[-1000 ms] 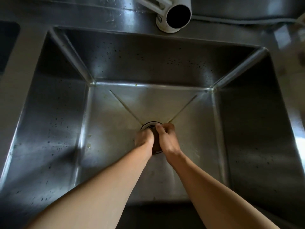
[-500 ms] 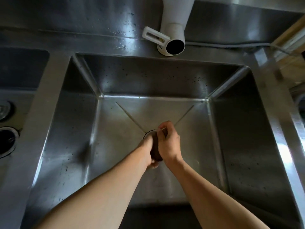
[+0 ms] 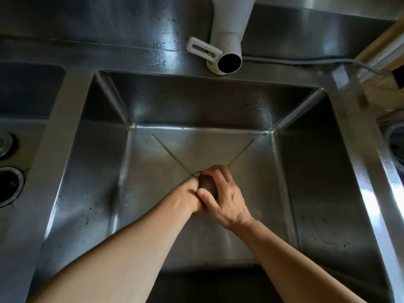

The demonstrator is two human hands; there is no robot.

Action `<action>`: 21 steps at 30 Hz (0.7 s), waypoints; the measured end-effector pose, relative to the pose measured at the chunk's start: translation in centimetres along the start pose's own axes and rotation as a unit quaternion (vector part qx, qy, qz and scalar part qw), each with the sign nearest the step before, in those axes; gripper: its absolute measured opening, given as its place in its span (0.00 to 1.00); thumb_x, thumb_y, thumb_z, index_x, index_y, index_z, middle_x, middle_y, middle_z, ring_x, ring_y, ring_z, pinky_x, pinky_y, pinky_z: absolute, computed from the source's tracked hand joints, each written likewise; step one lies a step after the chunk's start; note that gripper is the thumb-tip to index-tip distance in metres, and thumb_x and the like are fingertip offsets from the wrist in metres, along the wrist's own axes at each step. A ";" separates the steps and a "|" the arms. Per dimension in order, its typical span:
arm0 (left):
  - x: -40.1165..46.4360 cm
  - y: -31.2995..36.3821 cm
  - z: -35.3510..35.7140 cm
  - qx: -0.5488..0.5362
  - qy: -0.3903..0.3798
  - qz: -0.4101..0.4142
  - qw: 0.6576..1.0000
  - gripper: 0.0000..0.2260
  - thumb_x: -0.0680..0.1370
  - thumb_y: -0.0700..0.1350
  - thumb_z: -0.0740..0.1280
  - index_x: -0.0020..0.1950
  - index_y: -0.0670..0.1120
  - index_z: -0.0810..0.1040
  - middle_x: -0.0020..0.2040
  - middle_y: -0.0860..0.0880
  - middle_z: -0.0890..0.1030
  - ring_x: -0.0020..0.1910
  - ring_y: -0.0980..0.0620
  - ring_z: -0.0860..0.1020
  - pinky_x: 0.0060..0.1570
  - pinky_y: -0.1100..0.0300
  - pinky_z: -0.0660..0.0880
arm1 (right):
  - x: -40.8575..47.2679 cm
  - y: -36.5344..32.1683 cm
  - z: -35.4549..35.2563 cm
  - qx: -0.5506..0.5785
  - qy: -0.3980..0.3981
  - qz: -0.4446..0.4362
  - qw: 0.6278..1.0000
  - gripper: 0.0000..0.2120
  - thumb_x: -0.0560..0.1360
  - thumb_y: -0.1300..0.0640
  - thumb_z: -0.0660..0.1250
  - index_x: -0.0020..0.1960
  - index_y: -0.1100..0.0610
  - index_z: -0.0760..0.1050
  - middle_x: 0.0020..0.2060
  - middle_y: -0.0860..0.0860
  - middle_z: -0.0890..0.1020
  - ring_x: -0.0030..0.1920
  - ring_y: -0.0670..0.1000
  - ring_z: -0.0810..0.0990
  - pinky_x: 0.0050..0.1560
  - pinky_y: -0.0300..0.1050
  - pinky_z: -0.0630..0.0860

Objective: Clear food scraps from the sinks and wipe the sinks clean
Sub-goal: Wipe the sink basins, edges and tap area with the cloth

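Observation:
I am looking down into the middle steel sink (image 3: pixel 317 171), whose walls carry small dark specks. Both my hands meet at the drain in the middle of its floor. My right hand (image 3: pixel 225 195) curls over a dark, rounded drain strainer (image 3: pixel 208 185), with its thumb in front and its fingers on the far side. My left hand (image 3: pixel 188 196) presses against the strainer's left side, and its fingers are hidden beneath. The drain opening itself is covered by the hands; only a thin dark arc of its rim (image 3: pixel 196 172) shows.
A white faucet spout (image 3: pixel 229 62) hangs over the back rim. The left sink (image 3: pixel 32 127) has an open drain hole (image 3: pixel 9 185) and a metal strainer (image 3: pixel 4 143) beside it. Part of another basin (image 3: pixel 396 147) shows at the right edge.
The dark strainer has come up out of the drain ring and shows between my hands. My right hand has wrapped further over it. My view has pulled back, showing the left sink.

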State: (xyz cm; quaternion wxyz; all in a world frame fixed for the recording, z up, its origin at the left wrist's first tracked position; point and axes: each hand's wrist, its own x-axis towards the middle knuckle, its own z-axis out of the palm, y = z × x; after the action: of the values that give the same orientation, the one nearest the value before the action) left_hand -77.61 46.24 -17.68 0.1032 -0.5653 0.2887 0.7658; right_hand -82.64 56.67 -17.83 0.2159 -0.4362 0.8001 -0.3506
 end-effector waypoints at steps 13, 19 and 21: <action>3.0 -1.1 2.1 0.041 0.185 0.060 0.980 0.14 0.81 0.42 0.59 0.62 0.35 0.75 0.61 0.38 0.77 0.60 0.41 0.76 0.42 0.61 0.76 | 2.6 0.5 2.6 0.076 0.098 0.297 0.947 0.14 0.76 0.49 0.60 0.36 0.54 0.73 0.41 0.61 0.82 0.46 0.62 0.77 0.47 0.49 0.72; 5.7 -1.4 1.8 0.175 0.250 0.120 0.945 0.12 0.77 0.38 0.61 0.55 0.36 0.80 0.56 0.37 0.81 0.56 0.42 0.79 0.52 0.54 0.76 | 3.8 2.2 3.9 0.196 0.097 0.439 0.871 0.12 0.74 0.56 0.61 0.33 0.49 0.76 0.38 0.52 0.82 0.48 0.58 0.80 0.54 0.49 0.77; 6.4 -1.9 1.7 0.163 0.262 0.152 0.939 0.11 0.77 0.39 0.62 0.53 0.38 0.82 0.54 0.38 0.82 0.55 0.42 0.79 0.53 0.53 0.76 | 4.3 3.0 4.6 0.233 0.081 0.470 0.848 0.10 0.73 0.58 0.61 0.40 0.53 0.80 0.44 0.57 0.84 0.50 0.60 0.81 0.56 0.55 0.77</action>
State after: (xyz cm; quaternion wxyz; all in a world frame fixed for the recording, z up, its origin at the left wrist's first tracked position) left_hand -80.24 47.69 -23.93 -0.0025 -0.6706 0.5089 0.5397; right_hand -83.51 52.44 -23.32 0.3844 0.0851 0.8191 -0.4172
